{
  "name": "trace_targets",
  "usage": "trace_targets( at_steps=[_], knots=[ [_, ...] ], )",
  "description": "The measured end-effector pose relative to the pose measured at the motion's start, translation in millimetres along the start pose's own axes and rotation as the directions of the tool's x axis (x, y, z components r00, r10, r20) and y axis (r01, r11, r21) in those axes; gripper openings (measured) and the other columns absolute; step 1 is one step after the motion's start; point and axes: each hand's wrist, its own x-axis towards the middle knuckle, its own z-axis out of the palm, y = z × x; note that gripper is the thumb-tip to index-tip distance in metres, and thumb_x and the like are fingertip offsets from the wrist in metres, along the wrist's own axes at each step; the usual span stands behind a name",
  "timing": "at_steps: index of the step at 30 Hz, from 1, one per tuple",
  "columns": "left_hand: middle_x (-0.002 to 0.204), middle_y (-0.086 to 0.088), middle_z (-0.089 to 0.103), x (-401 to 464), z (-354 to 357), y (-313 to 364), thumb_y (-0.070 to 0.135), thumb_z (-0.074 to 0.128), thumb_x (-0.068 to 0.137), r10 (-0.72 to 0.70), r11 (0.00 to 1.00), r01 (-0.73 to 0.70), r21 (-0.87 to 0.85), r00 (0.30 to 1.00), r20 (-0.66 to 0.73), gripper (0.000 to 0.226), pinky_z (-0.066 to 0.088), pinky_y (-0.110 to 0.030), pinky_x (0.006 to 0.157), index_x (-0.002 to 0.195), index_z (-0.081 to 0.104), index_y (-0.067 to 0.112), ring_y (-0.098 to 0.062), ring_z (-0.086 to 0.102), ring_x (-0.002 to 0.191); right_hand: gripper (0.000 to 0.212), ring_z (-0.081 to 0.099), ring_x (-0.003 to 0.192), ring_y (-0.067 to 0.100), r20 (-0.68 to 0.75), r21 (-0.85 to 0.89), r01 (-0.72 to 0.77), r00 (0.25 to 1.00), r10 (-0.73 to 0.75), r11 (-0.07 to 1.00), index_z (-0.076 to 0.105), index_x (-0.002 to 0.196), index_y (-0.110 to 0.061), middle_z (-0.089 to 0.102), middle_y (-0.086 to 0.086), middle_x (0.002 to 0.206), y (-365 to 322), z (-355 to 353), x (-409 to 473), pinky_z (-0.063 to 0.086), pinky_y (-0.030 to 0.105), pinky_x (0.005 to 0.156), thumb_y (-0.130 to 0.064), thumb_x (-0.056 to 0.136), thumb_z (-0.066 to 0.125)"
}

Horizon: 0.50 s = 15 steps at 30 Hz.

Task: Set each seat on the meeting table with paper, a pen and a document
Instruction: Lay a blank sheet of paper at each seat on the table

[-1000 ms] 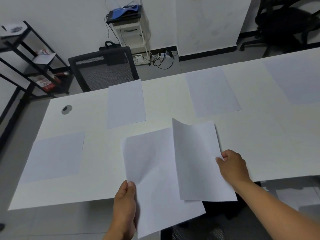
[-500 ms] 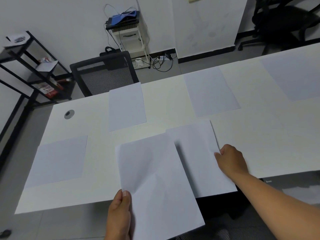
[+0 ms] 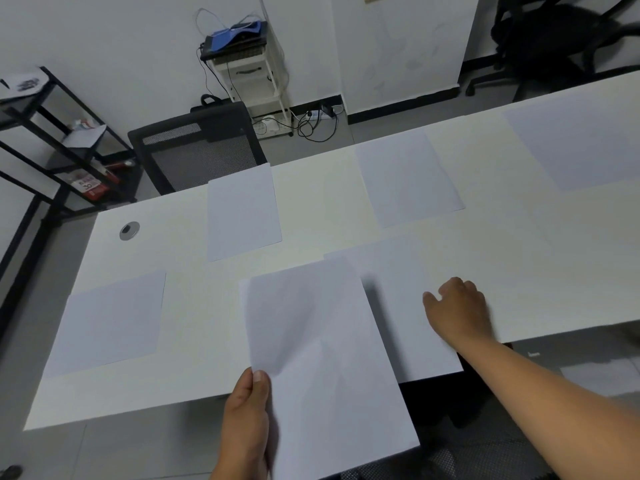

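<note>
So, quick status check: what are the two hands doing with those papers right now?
Left hand grips the paper stack above the table edge. Right hand rests on the newly laid sheet. Four more sheets already out. No pens visible; nothing in the way.

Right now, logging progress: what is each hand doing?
Left hand: grips the stack of paper at its left edge.
Right hand: open, resting on the sheet laid on the table.

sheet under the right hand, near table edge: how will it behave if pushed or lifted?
The sheet lies flat and overhangs the table edge, so it probably slides easily. Likely floppy: the stack in the left hand already bends. The right hand rests on it.
</note>
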Motion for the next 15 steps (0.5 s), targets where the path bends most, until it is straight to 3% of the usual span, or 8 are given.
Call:
trace_targets(
  at_steps=[2, 4, 6, 10, 15],
  knots=[
    [0.116, -0.002, 0.083, -2, 7, -1, 0.015, 0.05, 0.115, 0.0, 1.0, 0.0, 0.013, 1.0, 0.01, 0.027, 0.055, -0.039, 0.101, 0.122, 0.075, 0.014, -0.016, 0.078, 0.106, 0.026, 0.064, 0.105, 0.032, 0.046, 0.132, 0.065, 0.996, -0.071, 0.989, 0.067, 0.1, -0.013, 0.067, 0.005, 0.108, -8, -10, -15, 0.052, 0.041, 0.088, -0.038, 0.101, 0.061],
    [0.123, -0.003, 0.082, -4, 15, -1, 0.018, 0.051, 0.115, 0.003, 1.0, -0.004, 0.023, 1.0, 0.019, 0.027, 0.05, -0.048, 0.116, 0.127, 0.075, 0.014, -0.024, 0.074, 0.121, 0.04, 0.063, 0.082, 0.024, 0.172, 0.246, 0.073, 0.978, -0.118, 0.967, 0.061, 0.083, -0.012, 0.066, -0.003, 0.084, -15, -23, -34, 0.049, 0.038, 0.074, -0.045, 0.104, 0.057],
    [0.125, -0.004, 0.081, -10, 27, 2, 0.019, 0.05, 0.115, 0.013, 1.0, -0.014, 0.024, 0.999, 0.043, 0.029, 0.047, -0.052, 0.119, 0.128, 0.076, 0.016, -0.027, 0.073, 0.124, 0.055, 0.052, 0.07, 0.021, 0.303, 0.329, 0.041, 0.942, -0.146, 0.944, 0.055, 0.081, -0.005, 0.057, -0.003, 0.073, -19, -37, -54, 0.039, 0.036, 0.066, -0.054, 0.105, 0.052],
    [0.123, -0.009, 0.081, -26, 52, 11, 0.019, 0.047, 0.116, 0.039, 0.999, -0.041, 0.012, 0.992, 0.117, 0.032, 0.05, -0.051, 0.115, 0.12, 0.078, 0.015, -0.03, 0.075, 0.12, 0.049, 0.031, 0.064, 0.017, 0.388, 0.496, 0.002, 0.894, -0.224, 0.868, 0.035, 0.074, -0.02, 0.032, -0.002, 0.069, -13, -61, -79, 0.026, 0.034, 0.065, -0.051, 0.1, 0.062],
    [0.105, -0.013, 0.082, -58, 79, 28, 0.021, 0.049, 0.115, 0.088, 0.989, -0.107, 0.101, 0.98, 0.177, 0.034, 0.059, -0.044, 0.091, 0.097, 0.078, 0.016, -0.024, 0.076, 0.092, 0.04, 0.038, 0.06, 0.014, 0.315, 0.512, 0.025, 0.924, -0.216, 0.858, 0.043, 0.07, -0.022, 0.041, -0.006, 0.065, 7, -87, -85, 0.034, 0.032, 0.062, -0.037, 0.096, 0.07]
  ],
)
